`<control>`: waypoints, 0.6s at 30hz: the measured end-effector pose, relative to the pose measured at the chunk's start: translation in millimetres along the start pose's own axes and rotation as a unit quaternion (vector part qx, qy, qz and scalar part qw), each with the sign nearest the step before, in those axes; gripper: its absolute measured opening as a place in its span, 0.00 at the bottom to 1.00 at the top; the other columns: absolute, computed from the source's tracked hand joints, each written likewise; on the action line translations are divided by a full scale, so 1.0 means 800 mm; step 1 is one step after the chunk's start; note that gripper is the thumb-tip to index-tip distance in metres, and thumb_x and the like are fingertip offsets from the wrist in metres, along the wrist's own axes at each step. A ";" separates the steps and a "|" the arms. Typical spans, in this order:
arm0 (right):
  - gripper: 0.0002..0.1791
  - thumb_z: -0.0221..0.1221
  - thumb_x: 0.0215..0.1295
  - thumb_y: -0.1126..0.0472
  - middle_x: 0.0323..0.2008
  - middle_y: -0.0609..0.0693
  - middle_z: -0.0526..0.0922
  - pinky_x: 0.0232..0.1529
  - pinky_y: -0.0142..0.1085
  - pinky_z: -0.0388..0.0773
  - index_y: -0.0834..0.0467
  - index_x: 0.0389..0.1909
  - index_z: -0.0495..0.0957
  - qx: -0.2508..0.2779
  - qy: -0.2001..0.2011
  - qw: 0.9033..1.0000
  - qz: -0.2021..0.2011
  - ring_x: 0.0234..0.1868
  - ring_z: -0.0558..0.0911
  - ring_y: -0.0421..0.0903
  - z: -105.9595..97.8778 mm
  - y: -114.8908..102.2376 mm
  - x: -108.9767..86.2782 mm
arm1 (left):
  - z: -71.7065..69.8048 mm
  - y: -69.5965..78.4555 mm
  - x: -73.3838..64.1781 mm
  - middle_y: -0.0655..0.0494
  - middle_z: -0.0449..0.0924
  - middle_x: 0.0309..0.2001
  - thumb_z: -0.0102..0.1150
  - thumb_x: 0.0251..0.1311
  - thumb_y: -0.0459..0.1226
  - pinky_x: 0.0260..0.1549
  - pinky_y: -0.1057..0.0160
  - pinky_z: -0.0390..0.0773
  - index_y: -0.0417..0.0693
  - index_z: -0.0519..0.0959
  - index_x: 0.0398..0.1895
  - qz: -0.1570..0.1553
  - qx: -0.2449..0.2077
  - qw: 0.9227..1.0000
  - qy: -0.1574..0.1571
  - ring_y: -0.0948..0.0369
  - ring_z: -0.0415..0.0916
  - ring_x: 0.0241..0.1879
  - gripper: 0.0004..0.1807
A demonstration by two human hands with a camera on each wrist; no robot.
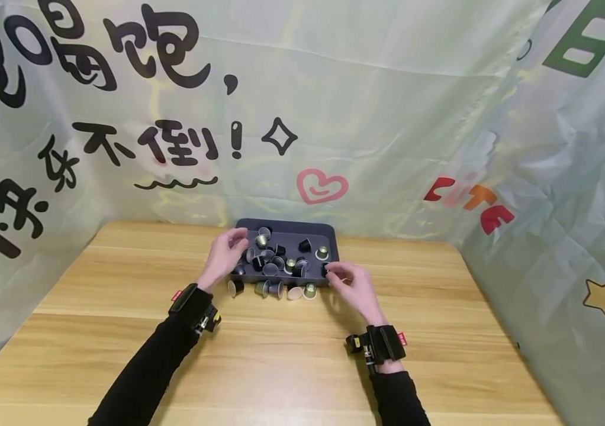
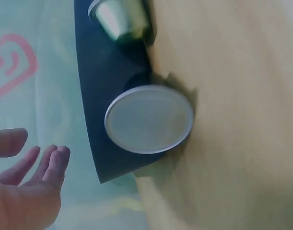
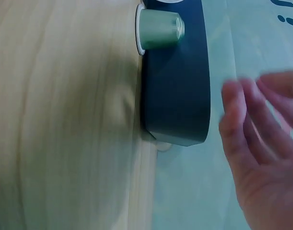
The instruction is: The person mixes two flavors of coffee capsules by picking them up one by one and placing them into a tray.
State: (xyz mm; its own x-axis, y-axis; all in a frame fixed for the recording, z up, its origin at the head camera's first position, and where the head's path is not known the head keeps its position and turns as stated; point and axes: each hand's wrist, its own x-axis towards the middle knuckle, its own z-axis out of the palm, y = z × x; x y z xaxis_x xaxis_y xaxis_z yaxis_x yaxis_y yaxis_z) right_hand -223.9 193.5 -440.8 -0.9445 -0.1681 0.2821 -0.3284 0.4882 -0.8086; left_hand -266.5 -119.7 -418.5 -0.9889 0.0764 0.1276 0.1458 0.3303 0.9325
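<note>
Coffee capsules (image 1: pixel 269 270), black, grey and pale green, lie jumbled in a dark grey tray (image 1: pixel 286 226). My left hand (image 1: pixel 225 251) hovers at the tray's left side, fingers loosely bent; the left wrist view shows a gap between thumb and fingers (image 2: pixel 55 165) with nothing in it. By the tray's right edge is my right hand (image 1: pixel 353 285), its fingertips next to a dark capsule (image 1: pixel 325 270). In the right wrist view its fingers (image 3: pixel 235 120) are blurred and bent, and no capsule shows between them.
Several capsules lie on the wooden table (image 1: pixel 270 361) along the tray's front wall, among them a black one (image 1: pixel 235 288) at the left and a green one (image 1: pixel 310 290) at the right. A printed curtain (image 1: pixel 388 118) hangs behind the table and along its sides.
</note>
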 end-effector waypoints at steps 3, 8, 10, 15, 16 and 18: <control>0.11 0.62 0.66 0.66 0.41 0.60 0.89 0.41 0.29 0.82 0.64 0.47 0.83 -0.013 -0.062 0.998 0.000 0.37 0.86 0.53 -0.001 0.001 -0.001 | 0.000 -0.008 -0.012 0.29 0.73 0.64 0.48 0.73 0.28 0.71 0.47 0.69 0.29 0.69 0.66 0.032 -0.009 0.999 0.004 0.41 0.72 0.66 0.21; 0.09 0.64 0.64 0.66 0.42 0.56 0.89 0.44 0.32 0.85 0.63 0.44 0.85 -0.036 -0.112 0.993 -0.021 0.40 0.85 0.47 0.001 0.002 -0.003 | -0.007 -0.028 -0.038 0.29 0.76 0.61 0.50 0.70 0.26 0.72 0.47 0.68 0.29 0.71 0.63 0.051 -0.019 0.998 0.014 0.40 0.73 0.64 0.20; 0.09 0.64 0.64 0.68 0.42 0.57 0.89 0.44 0.31 0.86 0.63 0.43 0.86 -0.034 -0.126 0.991 -0.025 0.40 0.85 0.47 0.002 0.002 -0.003 | -0.010 -0.033 -0.048 0.30 0.76 0.60 0.51 0.69 0.26 0.73 0.46 0.66 0.29 0.72 0.62 0.052 -0.027 0.998 0.020 0.40 0.72 0.64 0.19; 0.09 0.64 0.62 0.71 0.42 0.60 0.88 0.39 0.28 0.86 0.65 0.42 0.86 -0.026 -0.154 0.987 -0.041 0.38 0.85 0.45 0.002 0.004 -0.004 | -0.018 -0.040 -0.067 0.32 0.78 0.59 0.52 0.69 0.27 0.72 0.45 0.66 0.31 0.74 0.61 0.062 -0.021 0.998 0.009 0.40 0.74 0.63 0.19; 0.09 0.64 0.62 0.71 0.42 0.60 0.88 0.39 0.28 0.86 0.65 0.42 0.86 -0.027 -0.157 0.986 -0.046 0.38 0.85 0.44 0.002 0.004 -0.004 | -0.018 -0.040 -0.069 0.33 0.78 0.59 0.53 0.69 0.27 0.72 0.45 0.66 0.31 0.74 0.61 0.063 -0.015 0.998 0.003 0.40 0.74 0.63 0.19; 0.09 0.65 0.61 0.71 0.42 0.60 0.88 0.38 0.28 0.86 0.65 0.42 0.86 -0.031 -0.161 0.985 -0.055 0.38 0.85 0.42 0.002 0.004 -0.004 | -0.020 -0.041 -0.072 0.33 0.79 0.59 0.53 0.69 0.28 0.72 0.43 0.66 0.32 0.74 0.62 0.067 -0.005 0.998 -0.010 0.40 0.75 0.63 0.19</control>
State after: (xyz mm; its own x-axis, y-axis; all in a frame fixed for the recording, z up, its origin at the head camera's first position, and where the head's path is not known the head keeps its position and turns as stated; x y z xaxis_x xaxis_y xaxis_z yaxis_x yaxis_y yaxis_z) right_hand -221.9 194.3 -445.3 -0.8577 -0.4818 0.1794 -0.4375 0.5008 -0.7469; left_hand -214.7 -150.0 -451.5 -0.9599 0.1384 0.2436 0.2755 0.3074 0.9108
